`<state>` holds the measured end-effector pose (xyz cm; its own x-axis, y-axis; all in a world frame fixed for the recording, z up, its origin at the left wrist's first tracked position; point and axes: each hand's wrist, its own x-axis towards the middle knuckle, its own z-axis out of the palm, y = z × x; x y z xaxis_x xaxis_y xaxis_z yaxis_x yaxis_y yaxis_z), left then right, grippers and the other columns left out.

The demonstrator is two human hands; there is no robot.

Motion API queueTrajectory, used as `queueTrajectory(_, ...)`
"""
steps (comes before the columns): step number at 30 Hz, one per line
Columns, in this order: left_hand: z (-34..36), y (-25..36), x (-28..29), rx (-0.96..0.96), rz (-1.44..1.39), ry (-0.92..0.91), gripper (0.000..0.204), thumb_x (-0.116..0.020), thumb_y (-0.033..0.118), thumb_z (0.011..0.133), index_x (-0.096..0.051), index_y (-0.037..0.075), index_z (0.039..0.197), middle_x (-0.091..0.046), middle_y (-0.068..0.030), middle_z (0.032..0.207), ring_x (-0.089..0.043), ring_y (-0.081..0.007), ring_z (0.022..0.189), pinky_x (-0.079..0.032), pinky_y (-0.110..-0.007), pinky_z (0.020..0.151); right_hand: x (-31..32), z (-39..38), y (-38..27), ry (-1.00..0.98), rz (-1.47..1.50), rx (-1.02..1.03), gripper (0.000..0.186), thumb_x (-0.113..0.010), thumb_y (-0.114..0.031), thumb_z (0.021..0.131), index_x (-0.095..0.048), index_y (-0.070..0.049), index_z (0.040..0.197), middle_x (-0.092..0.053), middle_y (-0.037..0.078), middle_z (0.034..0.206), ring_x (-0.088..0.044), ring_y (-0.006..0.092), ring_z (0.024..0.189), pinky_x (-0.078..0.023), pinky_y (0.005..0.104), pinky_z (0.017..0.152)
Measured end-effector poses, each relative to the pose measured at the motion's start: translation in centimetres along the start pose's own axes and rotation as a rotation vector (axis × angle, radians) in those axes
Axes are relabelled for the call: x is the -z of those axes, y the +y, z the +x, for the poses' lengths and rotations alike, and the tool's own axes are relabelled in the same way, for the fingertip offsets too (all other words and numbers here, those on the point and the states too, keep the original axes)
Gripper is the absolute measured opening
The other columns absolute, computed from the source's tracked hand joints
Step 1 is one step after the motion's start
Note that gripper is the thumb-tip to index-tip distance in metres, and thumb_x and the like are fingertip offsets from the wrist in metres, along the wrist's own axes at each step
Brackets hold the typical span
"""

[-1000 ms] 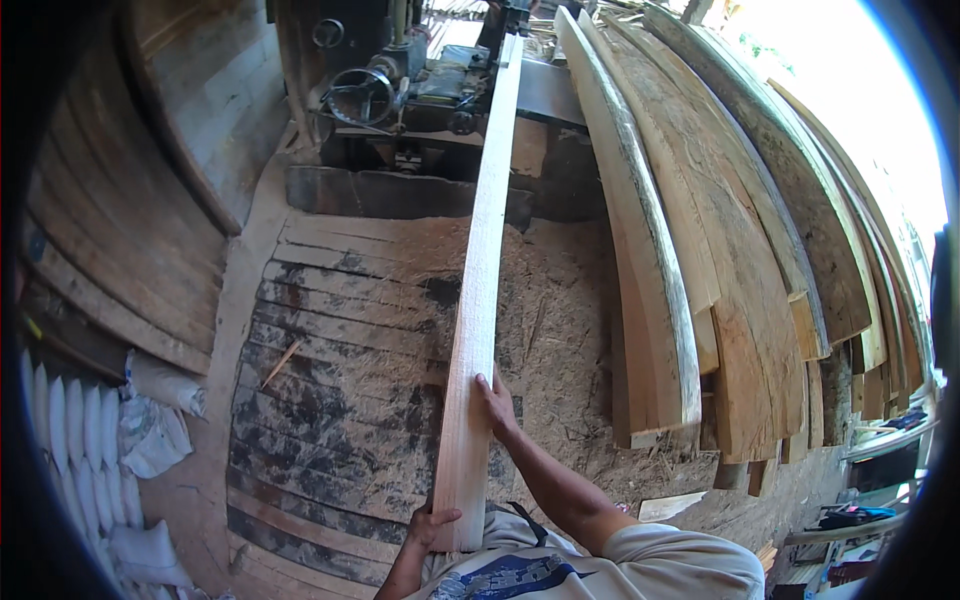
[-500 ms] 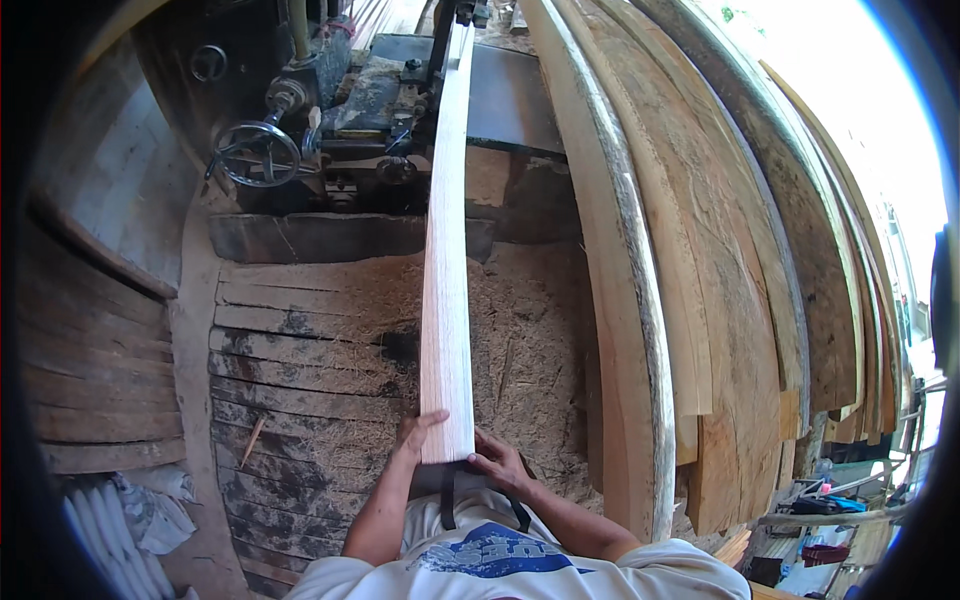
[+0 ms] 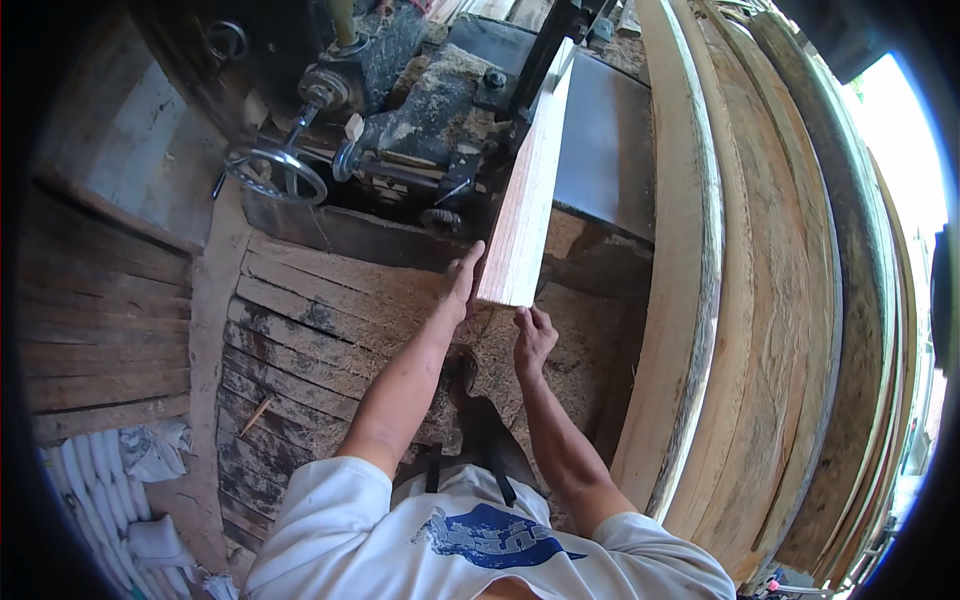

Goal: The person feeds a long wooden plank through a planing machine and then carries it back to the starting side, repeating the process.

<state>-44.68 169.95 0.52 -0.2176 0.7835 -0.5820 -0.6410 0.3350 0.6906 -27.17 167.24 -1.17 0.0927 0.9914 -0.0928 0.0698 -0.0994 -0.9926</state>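
Observation:
A long pale plank [image 3: 525, 200] runs away from me, its far part at the dark upright part of the machine [image 3: 420, 130] beside a smooth metal plate [image 3: 610, 150]. My left hand [image 3: 462, 280] holds the plank's near left side, fingers along the edge. My right hand [image 3: 536, 340] is closed at the near right corner, fingertips at the end. The undersides of both grips are hidden.
Long rough boards [image 3: 760, 300] lie along my right side. A metal handwheel [image 3: 275, 170] sticks out at left. Wooden boards [image 3: 110, 360] and pale sacks [image 3: 100, 500] are at the left edge. Sawdust covers the slatted floor [image 3: 300, 330] below.
The plank has moved forward, away from me, and both arms now reach farther out. My right hand has shifted from the plank's side to its end. The machine appears nearer.

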Motion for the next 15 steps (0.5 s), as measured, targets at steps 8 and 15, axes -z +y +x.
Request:
queueTrajectory(8,-3.1,-7.8,-1.6,0.351,0.077,0.231,0.033,-0.062,0.046,0.085,-0.052,0.017,0.072,-0.046,0.0069,0.058,-0.042,-0.0048,0.047,-0.031,-0.023,0.042,-4.0,23.2,-2.3,-0.167,-0.187,-0.056,0.042,-0.065,-0.022,0.087,-0.057,-0.004,0.125,-0.065,0.005,0.081,-0.055,0.0143,0.074,-0.044,0.0316,0.069)
queueTrajectory(15,-8.0,-19.5,7.7,0.496,0.804,-0.003,0.050,-0.066,0.057,0.076,-0.065,0.007,0.069,-0.055,-0.0052,0.056,-0.051,-0.0183,0.047,-0.041,-0.033,0.045,0.0,17.5,0.0,-0.580,-0.095,-0.558,0.069,-0.070,-0.018,0.084,-0.036,-0.017,0.144,-0.043,0.012,0.143,-0.051,0.0196,0.118,-0.046,0.0281,0.080)
